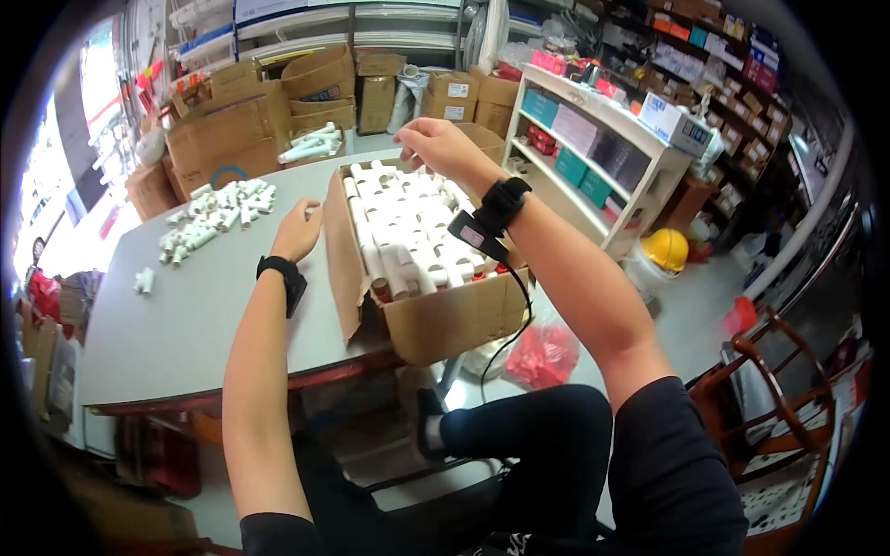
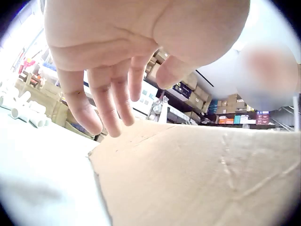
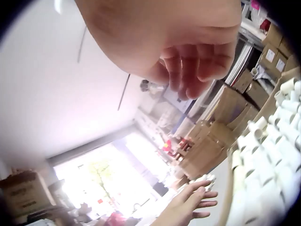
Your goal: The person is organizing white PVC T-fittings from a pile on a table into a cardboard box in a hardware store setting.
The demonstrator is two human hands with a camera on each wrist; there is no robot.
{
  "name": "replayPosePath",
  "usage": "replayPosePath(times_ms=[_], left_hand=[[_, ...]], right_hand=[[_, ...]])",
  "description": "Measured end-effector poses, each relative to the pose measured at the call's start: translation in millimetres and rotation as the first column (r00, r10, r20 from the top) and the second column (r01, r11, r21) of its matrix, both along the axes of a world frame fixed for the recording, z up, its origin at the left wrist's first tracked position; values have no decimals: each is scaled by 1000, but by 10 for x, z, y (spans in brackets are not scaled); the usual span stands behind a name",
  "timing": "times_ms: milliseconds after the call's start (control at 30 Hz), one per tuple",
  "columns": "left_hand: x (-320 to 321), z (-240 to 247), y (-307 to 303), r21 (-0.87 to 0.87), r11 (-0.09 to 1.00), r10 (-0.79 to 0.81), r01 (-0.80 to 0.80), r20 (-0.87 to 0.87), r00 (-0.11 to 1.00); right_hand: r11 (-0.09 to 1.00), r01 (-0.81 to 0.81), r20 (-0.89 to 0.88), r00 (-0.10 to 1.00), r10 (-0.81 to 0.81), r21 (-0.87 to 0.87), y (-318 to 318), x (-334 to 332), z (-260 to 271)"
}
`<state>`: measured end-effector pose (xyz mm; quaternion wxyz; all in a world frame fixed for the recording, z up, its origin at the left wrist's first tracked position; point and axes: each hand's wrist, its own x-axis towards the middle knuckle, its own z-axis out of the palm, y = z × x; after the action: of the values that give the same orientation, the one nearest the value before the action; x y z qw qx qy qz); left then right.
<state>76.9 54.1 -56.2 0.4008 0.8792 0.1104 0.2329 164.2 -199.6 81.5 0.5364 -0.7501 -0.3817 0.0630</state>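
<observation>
A cardboard box [image 1: 454,324] full of white pipe fittings [image 1: 408,218] stands at the table's right side. The left hand [image 1: 298,232] is just left of the box; in the left wrist view that hand [image 2: 117,61] has loosely bent fingers above the cardboard flap [image 2: 188,165], holding nothing. Over the box's far edge is the right hand [image 1: 443,146], raised, its fingers bent. The right wrist view shows this hand [image 3: 183,47] with curled fingers and nothing visible in them, above and beside the fittings [image 3: 268,160].
A pile of white fittings [image 1: 218,218] lies on the table [image 1: 185,334], with a small group [image 1: 144,281] nearer its left edge. Cardboard boxes [image 1: 227,130] stand behind the table. To the right are a white shelf [image 1: 593,148], a yellow helmet [image 1: 665,250] and a wooden chair [image 1: 769,398].
</observation>
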Motion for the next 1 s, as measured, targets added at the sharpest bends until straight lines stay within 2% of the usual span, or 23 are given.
replayPosePath(times_ms=[67,100,200,333,467,533,567,600,667,733,800,867,900,933,967,1000], left_hand=[[-375,66,125,-98,995,-30,20,-109,994],[-538,40,209,-112,994,-11,0,-100,995],[-1025,-18,404,-229,970,42,-78,-159,986],[-1520,-190,467,-429,861,239,-273,-131,962],[-1840,-555,461,-409,852,322,-328,-84,943],[-1943,-650,429,-487,802,350,-345,-85,933],[-1995,-582,390,-531,759,396,-377,-83,914],[-2038,-542,441,-573,712,447,-406,-75,891],[-2120,-539,761,-751,633,458,-187,169,873],[-2284,-259,818,-884,460,625,-86,253,739],[-2495,-52,992,-944,328,707,-30,224,671],[-2755,38,1126,-966,255,747,26,214,630],[-2866,-16,1317,-974,219,761,54,206,615],[-2963,-98,1484,-980,183,774,80,193,603],[-3005,-137,1551,-991,111,816,70,131,563],[-3052,-201,1598,-989,143,811,45,143,567]], right_hand=[[997,-80,-65,995,79,-3,-55,-353,5],[993,-93,-132,986,102,72,-34,-551,-32],[974,-196,-225,950,217,112,128,-889,-179],[959,-263,-250,927,280,101,540,-1150,-517],[953,-303,-103,949,299,-22,1154,-1047,-1010],[953,-269,-101,961,257,-140,1306,-1172,-1110],[919,-304,-127,951,280,-249,1429,-1220,-1159],[860,-416,-257,902,348,-295,1520,-1301,-1187],[651,-638,-370,770,521,-411,1632,-1574,-1119],[497,-768,-476,641,603,-404,1808,-1914,-1142],[381,-791,-472,598,648,-479,1845,-2312,-1017],[331,-780,-383,570,727,-531,2012,-2545,-1014],[378,-814,-374,550,747,-442,2123,-2607,-1095],[432,-769,-304,601,739,-471,2294,-2654,-1173],[429,-780,-304,589,749,-456,2333,-2692,-1194],[428,-791,-301,578,759,-437,2370,-2716,-1211]])
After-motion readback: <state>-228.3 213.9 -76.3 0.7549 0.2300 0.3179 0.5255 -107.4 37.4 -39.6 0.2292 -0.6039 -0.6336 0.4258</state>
